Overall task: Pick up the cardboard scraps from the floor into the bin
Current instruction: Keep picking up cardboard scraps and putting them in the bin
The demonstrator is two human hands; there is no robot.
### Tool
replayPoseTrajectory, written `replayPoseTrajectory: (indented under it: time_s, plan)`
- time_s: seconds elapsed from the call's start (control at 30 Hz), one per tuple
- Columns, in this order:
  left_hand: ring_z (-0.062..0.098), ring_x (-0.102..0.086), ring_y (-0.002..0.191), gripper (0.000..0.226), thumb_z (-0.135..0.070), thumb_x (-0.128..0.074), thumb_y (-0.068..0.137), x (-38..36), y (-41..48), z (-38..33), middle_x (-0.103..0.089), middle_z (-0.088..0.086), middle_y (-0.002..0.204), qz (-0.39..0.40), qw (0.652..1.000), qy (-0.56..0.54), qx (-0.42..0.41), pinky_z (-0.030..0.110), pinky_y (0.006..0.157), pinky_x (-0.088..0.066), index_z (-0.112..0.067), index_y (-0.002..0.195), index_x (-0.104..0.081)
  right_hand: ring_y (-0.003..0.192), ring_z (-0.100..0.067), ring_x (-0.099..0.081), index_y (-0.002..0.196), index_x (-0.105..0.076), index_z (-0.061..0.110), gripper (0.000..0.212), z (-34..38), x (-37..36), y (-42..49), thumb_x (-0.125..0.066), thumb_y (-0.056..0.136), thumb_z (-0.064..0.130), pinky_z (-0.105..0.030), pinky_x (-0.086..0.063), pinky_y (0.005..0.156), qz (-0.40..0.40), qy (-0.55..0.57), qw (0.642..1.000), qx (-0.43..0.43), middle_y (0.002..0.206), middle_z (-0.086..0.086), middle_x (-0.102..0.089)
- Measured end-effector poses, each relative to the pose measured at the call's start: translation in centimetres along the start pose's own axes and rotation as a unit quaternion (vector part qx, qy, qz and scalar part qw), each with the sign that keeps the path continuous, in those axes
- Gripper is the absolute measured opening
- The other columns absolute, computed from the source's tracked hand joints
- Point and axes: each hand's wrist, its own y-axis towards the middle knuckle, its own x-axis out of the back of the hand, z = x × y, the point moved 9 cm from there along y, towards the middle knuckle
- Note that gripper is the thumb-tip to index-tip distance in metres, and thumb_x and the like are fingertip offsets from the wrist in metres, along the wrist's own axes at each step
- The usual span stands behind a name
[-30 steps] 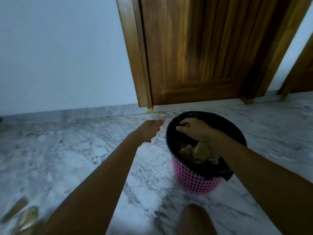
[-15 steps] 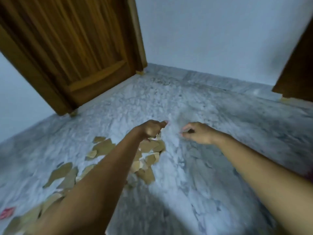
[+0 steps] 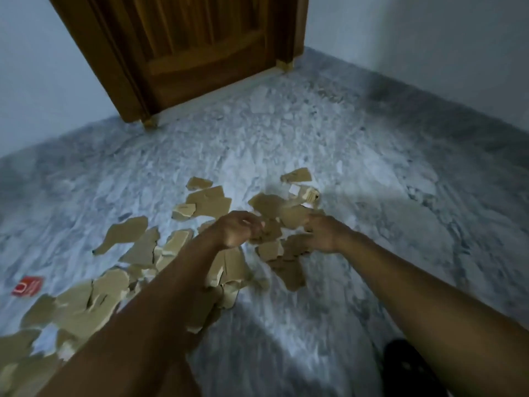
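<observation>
Several torn brown cardboard scraps (image 3: 209,203) lie scattered over the grey marble floor (image 3: 357,156), from the middle down to the lower left corner. My left hand (image 3: 239,229) hovers low over the middle of the pile, its fingers loosely curled downward with nothing in them. Just to its right, my right hand (image 3: 322,233) reaches onto the scraps (image 3: 289,216), fingertips touching them; no piece is plainly held. The view is blurred. No pink bin shows.
A wooden door (image 3: 200,44) with its frame stands at the back, between pale walls. A small red scrap (image 3: 27,285) lies on the floor at the left. A dark rounded shape (image 3: 412,365) peeks out under my right forearm at the bottom right.
My view swung away from the pink bin to the scrap pile. My right hand left the bin, and both hands dropped low over the scraps.
</observation>
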Motion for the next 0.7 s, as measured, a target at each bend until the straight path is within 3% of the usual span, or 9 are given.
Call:
replayPoseTrajectory:
  time_s: [0.1,0.23,0.37,0.47,0.57,0.7]
  plan:
    - [0.026,-0.061,0.111,0.027,-0.011,-0.062,0.094,-2.2,2.6,2.1,-0.066,0.009,0.117,-0.005,0.999,0.041,-0.003,0.017,0.081,-0.041,-0.006,0.121,-0.065,0.131,-0.033,-0.048,0.142,-0.049,0.019,0.077,-3.2,-2.4,3.3,-0.071,0.075,0.051,-0.045,-0.042,0.108,0.006,-0.019,0.998,-0.061,0.144,-0.009,-0.049]
    - [0.022,-0.06,0.12,0.051,-0.025,-0.077,0.084,-6.3,6.1,4.7,-0.063,0.006,0.129,0.013,0.998,0.069,0.009,0.021,0.093,-0.043,-0.012,0.13,-0.061,0.126,-0.032,-0.053,0.145,-0.038,0.03,0.099,-7.6,-4.4,7.7,-0.055,0.058,0.076,-0.049,-0.047,0.101,0.003,-0.062,0.995,-0.075,0.144,-0.006,-0.049]
    - [0.025,-0.055,0.124,0.058,-0.027,-0.078,0.08,-9.2,10.0,5.9,-0.059,0.007,0.135,0.004,0.989,0.147,-0.004,0.032,0.1,-0.045,-0.023,0.134,-0.058,0.13,-0.033,-0.049,0.144,-0.04,0.031,0.069,-9.8,-4.7,11.1,-0.059,0.083,0.058,-0.05,-0.043,0.104,-0.029,-0.086,0.993,-0.081,0.143,-0.006,-0.048]
    - [0.029,-0.05,0.131,0.074,-0.029,-0.08,0.074,-11.0,12.6,6.9,-0.048,0.007,0.145,-0.024,0.981,0.193,-0.015,0.036,0.105,-0.043,-0.024,0.142,-0.049,0.121,-0.034,-0.053,0.13,-0.05,0.021,0.057,-9.7,-4.8,13.5,-0.06,0.085,0.054,-0.048,-0.041,0.096,-0.076,-0.124,0.989,-0.037,0.13,-0.009,-0.056]
    - [0.035,-0.052,0.122,0.086,-0.048,-0.071,0.068,-12.6,14.6,9.1,-0.045,0.008,0.14,-0.051,0.959,0.278,-0.016,0.049,0.095,-0.049,-0.041,0.145,-0.034,0.111,-0.034,-0.057,0.12,-0.052,0.018,0.056,-9.8,-6.1,14.8,-0.058,0.08,0.057,-0.045,-0.044,0.087,-0.097,-0.14,0.985,0.003,0.117,-0.01,-0.06]
    - [0.038,-0.05,0.115,0.082,-0.034,-0.078,0.072,-12.5,14.7,8.9,-0.044,0.011,0.134,-0.062,0.955,0.291,-0.006,0.048,0.096,-0.047,-0.039,0.144,-0.039,0.105,-0.03,-0.06,0.119,-0.059,0.025,0.041,-10.6,-7.2,15.6,-0.061,0.084,0.046,-0.04,-0.052,0.083,-0.092,-0.04,0.995,0.006,0.116,-0.004,-0.059]
